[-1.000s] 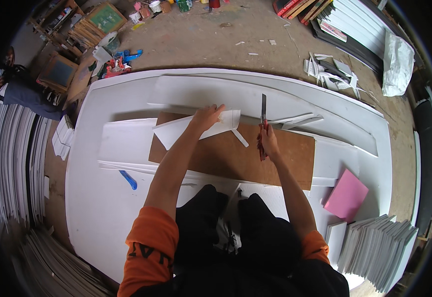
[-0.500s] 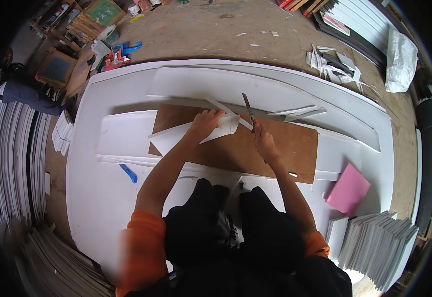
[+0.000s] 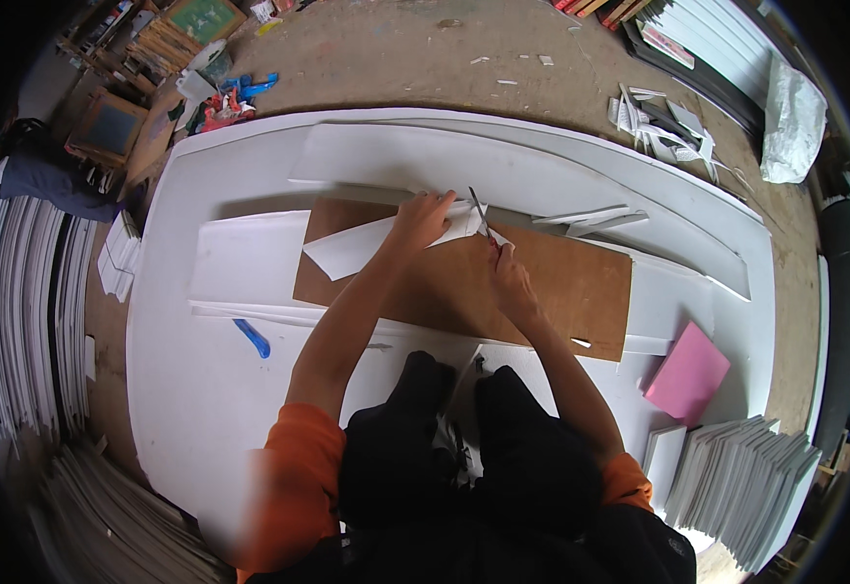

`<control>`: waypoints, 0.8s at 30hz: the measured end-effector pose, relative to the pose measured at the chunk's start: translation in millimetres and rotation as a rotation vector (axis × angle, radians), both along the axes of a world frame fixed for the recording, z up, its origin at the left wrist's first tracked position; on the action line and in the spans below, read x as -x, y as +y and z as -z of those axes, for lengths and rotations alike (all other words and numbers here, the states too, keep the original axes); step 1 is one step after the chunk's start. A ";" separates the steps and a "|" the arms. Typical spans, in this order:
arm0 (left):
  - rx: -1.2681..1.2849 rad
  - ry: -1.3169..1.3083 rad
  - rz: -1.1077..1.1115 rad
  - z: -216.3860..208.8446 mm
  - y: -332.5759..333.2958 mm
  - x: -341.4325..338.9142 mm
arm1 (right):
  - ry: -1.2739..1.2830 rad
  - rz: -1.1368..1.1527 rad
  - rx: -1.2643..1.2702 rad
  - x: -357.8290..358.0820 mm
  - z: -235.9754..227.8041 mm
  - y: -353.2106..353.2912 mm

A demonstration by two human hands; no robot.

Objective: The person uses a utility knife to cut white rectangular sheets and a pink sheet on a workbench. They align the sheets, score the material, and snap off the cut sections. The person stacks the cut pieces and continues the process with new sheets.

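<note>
Here, the right hand (image 3: 510, 280) partly hides the red-handled knife (image 3: 483, 220).

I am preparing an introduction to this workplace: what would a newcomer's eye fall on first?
The first catch is probably the red-handled knife in the right hand, at the right end of the white piece under the left hand, over the central brown board. The pink block then stands out at the right, near the stack of pale panels, and the blue object at the left.
</note>
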State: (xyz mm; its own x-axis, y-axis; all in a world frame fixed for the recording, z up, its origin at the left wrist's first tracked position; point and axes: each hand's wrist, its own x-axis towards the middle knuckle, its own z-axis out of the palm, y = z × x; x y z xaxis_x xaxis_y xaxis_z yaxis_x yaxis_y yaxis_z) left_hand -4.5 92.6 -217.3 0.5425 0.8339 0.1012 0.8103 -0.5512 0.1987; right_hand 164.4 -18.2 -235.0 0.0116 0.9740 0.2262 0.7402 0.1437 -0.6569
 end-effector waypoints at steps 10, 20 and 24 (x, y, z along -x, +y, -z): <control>-0.020 -0.142 0.036 3.7 -8.4 -1.1 | 0.023 -0.049 0.130 3.8 -27.5 -5.2; -0.038 -0.143 0.015 5.6 -12.6 -10.5 | 0.099 0.079 0.272 17.2 -36.0 -5.2; -0.025 -0.113 -0.005 7.8 -11.8 -12.9 | 0.084 0.087 0.347 16.6 -29.8 -5.3</control>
State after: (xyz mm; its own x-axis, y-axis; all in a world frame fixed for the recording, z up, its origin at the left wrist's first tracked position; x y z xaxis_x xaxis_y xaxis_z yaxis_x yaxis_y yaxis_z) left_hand 8.4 80.9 -225.1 0.5226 0.8329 0.1822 0.7863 -0.5535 0.2747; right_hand 147.8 -23.5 -205.1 0.1021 0.9872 -0.1228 0.6814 -0.1593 -0.7144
